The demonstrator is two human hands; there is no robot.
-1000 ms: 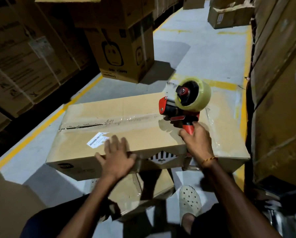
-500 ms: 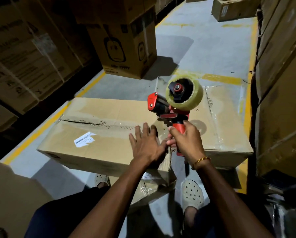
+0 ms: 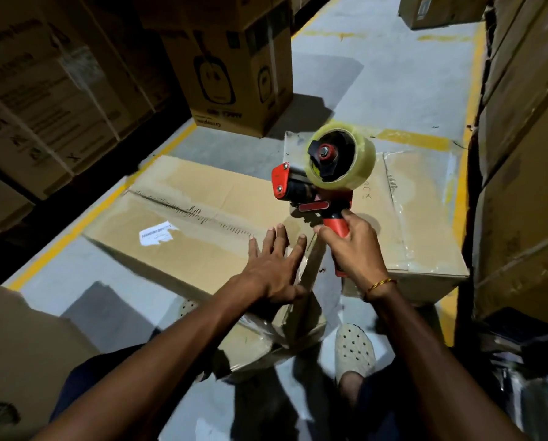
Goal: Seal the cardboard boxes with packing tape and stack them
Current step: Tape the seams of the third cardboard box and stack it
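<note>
Head view: the dispenser (image 3: 323, 183) is gripped by its handle in the right hand (image 3: 353, 249), raised over the box (image 3: 202, 218) on the floor; the left hand (image 3: 274, 268), fingers spread, presses the near-right corner. Flaps should be held flat before tape is drawn along the seam.

The grey concrete floor (image 3: 393, 81) (yellow-lined) bears a printed carton (image 3: 234, 74) and a taped flat box (image 3: 425, 218).
</note>
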